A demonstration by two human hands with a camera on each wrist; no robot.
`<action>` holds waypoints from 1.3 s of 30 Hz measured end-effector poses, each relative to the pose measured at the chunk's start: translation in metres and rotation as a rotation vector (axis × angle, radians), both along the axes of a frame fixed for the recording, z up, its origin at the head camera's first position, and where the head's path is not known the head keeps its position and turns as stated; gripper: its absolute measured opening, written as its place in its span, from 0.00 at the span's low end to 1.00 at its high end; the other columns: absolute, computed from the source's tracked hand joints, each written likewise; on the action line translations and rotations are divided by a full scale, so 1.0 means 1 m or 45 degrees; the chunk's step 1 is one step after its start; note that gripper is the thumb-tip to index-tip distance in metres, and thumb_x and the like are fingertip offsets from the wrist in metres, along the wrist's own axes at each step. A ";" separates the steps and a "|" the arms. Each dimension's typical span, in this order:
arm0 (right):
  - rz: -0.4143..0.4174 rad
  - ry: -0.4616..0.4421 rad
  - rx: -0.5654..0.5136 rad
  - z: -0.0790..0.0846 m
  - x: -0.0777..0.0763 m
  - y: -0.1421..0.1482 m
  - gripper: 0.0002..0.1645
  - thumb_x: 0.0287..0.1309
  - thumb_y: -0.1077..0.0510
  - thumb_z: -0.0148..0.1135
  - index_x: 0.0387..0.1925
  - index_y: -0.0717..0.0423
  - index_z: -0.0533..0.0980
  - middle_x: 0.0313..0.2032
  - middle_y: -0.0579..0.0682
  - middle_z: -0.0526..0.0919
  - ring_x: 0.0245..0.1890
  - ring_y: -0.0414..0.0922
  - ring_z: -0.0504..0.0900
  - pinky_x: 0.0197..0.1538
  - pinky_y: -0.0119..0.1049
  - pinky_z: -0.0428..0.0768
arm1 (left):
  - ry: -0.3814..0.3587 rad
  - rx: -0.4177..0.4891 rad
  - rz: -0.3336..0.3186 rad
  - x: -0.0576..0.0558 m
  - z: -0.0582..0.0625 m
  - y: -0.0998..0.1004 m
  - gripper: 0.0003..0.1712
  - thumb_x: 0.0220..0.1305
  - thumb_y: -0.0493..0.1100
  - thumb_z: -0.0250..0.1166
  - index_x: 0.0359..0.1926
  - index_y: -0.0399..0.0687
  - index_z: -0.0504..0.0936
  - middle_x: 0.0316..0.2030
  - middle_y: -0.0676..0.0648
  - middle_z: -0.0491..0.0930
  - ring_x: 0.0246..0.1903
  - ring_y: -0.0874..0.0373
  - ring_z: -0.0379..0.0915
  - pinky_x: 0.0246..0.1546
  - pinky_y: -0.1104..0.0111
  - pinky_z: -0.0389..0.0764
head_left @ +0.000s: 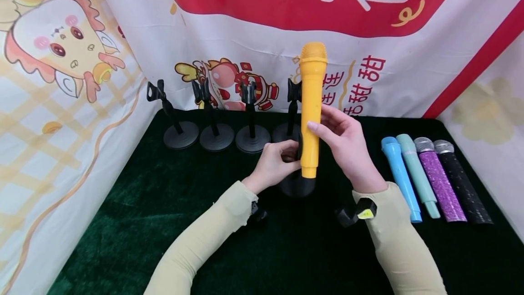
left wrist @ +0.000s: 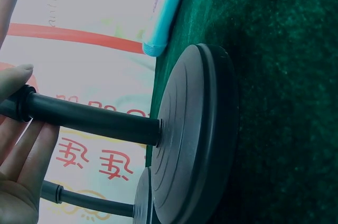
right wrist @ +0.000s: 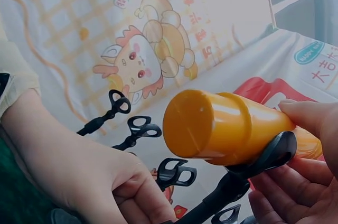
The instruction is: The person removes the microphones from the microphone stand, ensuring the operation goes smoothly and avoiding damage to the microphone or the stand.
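My right hand (head_left: pixel 348 144) grips a yellow microphone (head_left: pixel 312 108), thumb on one side and fingers behind it. The microphone stands nearly upright, head up. In the right wrist view its lower body lies in the black clip (right wrist: pixel 272 155) of a desktop microphone stand. My left hand (head_left: pixel 272 165) holds that stand by its pole (left wrist: pixel 95 118), just under the clip, with thumb and fingers on opposite sides. The stand's round black base (left wrist: pixel 185 134) is down on the dark green cloth. From the head view, the microphone hides the clip and most of the pole.
Several black stands with bare clips, such as the leftmost stand (head_left: pixel 180 134), line the back. On the right lie a blue microphone (head_left: pixel 403 179), a mint microphone (head_left: pixel 417 174), a purple glitter microphone (head_left: pixel 441 185) and a black microphone (head_left: pixel 464 188). Printed curtains (head_left: pixel 245 26) enclose the table.
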State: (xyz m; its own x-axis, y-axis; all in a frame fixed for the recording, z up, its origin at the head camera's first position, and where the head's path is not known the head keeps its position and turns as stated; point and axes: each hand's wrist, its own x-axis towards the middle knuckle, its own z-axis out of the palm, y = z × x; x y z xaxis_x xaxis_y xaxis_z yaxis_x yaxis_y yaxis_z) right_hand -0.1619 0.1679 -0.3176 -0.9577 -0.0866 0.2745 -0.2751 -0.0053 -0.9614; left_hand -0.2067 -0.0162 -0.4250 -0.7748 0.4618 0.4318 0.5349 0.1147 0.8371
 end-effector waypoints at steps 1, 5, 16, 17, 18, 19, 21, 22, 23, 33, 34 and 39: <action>-0.003 0.004 -0.004 0.000 -0.001 0.000 0.28 0.68 0.56 0.67 0.67 0.58 0.74 0.54 0.58 0.80 0.51 0.54 0.78 0.56 0.34 0.81 | 0.000 0.000 0.002 0.000 0.000 0.000 0.17 0.60 0.32 0.74 0.50 0.41 0.85 0.44 0.48 0.87 0.39 0.64 0.84 0.42 0.69 0.86; -0.012 0.014 -0.025 0.002 -0.005 -0.001 0.28 0.68 0.56 0.68 0.66 0.59 0.75 0.55 0.59 0.80 0.50 0.53 0.79 0.55 0.34 0.81 | -0.001 -0.007 0.006 -0.001 -0.001 0.000 0.17 0.60 0.31 0.74 0.50 0.41 0.85 0.44 0.48 0.87 0.39 0.64 0.84 0.42 0.69 0.86; -0.014 0.033 -0.096 0.008 -0.013 -0.003 0.27 0.66 0.58 0.69 0.65 0.58 0.76 0.56 0.60 0.79 0.49 0.52 0.80 0.53 0.34 0.82 | -0.011 -0.018 0.006 -0.001 -0.001 0.000 0.16 0.60 0.33 0.75 0.50 0.42 0.85 0.44 0.49 0.87 0.39 0.64 0.84 0.42 0.69 0.85; -0.013 0.030 -0.099 0.008 -0.014 -0.003 0.28 0.66 0.58 0.69 0.65 0.58 0.76 0.56 0.60 0.79 0.49 0.52 0.80 0.53 0.35 0.83 | -0.012 -0.020 0.007 -0.001 -0.001 0.000 0.16 0.60 0.34 0.75 0.50 0.42 0.85 0.44 0.49 0.87 0.39 0.64 0.84 0.42 0.70 0.85; -0.013 0.027 -0.097 0.008 -0.015 -0.003 0.28 0.66 0.58 0.69 0.65 0.58 0.76 0.56 0.60 0.79 0.49 0.52 0.81 0.52 0.35 0.83 | -0.011 -0.021 0.008 -0.001 -0.001 -0.001 0.17 0.60 0.34 0.75 0.50 0.42 0.85 0.43 0.49 0.87 0.39 0.64 0.84 0.42 0.70 0.85; -0.015 0.026 -0.089 0.009 -0.015 -0.003 0.28 0.66 0.58 0.69 0.65 0.58 0.76 0.56 0.60 0.79 0.49 0.52 0.81 0.52 0.35 0.84 | -0.011 -0.022 0.008 -0.001 -0.001 -0.001 0.17 0.60 0.34 0.75 0.50 0.42 0.85 0.43 0.50 0.87 0.38 0.64 0.84 0.42 0.69 0.85; -0.026 0.026 -0.070 0.010 -0.015 -0.003 0.28 0.66 0.57 0.69 0.66 0.57 0.75 0.56 0.59 0.79 0.48 0.52 0.82 0.50 0.36 0.85 | -0.019 -0.028 0.010 -0.001 -0.001 -0.001 0.17 0.60 0.34 0.76 0.50 0.43 0.85 0.44 0.50 0.87 0.38 0.64 0.84 0.42 0.70 0.85; -0.034 0.025 -0.056 0.011 -0.015 -0.003 0.28 0.66 0.56 0.69 0.66 0.57 0.75 0.56 0.59 0.79 0.48 0.52 0.83 0.49 0.36 0.85 | -0.022 -0.032 0.011 -0.001 -0.001 -0.001 0.17 0.60 0.35 0.76 0.50 0.44 0.85 0.44 0.51 0.87 0.38 0.64 0.84 0.42 0.70 0.85; -0.042 0.025 -0.041 0.011 -0.015 -0.002 0.28 0.67 0.55 0.69 0.66 0.56 0.75 0.56 0.58 0.79 0.47 0.51 0.83 0.47 0.36 0.86 | -0.024 -0.036 0.014 -0.001 -0.001 -0.001 0.17 0.60 0.35 0.76 0.50 0.44 0.85 0.44 0.51 0.87 0.38 0.64 0.84 0.42 0.70 0.85; -0.072 -0.002 0.006 0.015 -0.019 -0.002 0.29 0.67 0.52 0.69 0.67 0.54 0.75 0.57 0.57 0.79 0.45 0.51 0.83 0.43 0.34 0.86 | -0.017 -0.033 0.012 -0.001 -0.002 -0.001 0.16 0.60 0.37 0.76 0.49 0.47 0.85 0.43 0.54 0.86 0.38 0.64 0.84 0.42 0.70 0.85; -0.070 -0.005 0.007 0.015 -0.019 -0.002 0.30 0.67 0.52 0.69 0.67 0.53 0.75 0.57 0.57 0.79 0.45 0.51 0.83 0.44 0.34 0.86 | -0.014 -0.031 0.013 -0.001 -0.002 0.000 0.16 0.60 0.38 0.76 0.49 0.47 0.85 0.43 0.54 0.86 0.38 0.64 0.84 0.42 0.70 0.85; -0.043 -0.002 -0.027 0.016 -0.020 -0.002 0.30 0.67 0.53 0.69 0.67 0.54 0.74 0.57 0.58 0.78 0.45 0.50 0.85 0.45 0.36 0.86 | -0.007 -0.026 0.011 -0.001 -0.002 0.000 0.16 0.61 0.39 0.76 0.49 0.47 0.85 0.43 0.54 0.86 0.38 0.65 0.84 0.42 0.70 0.85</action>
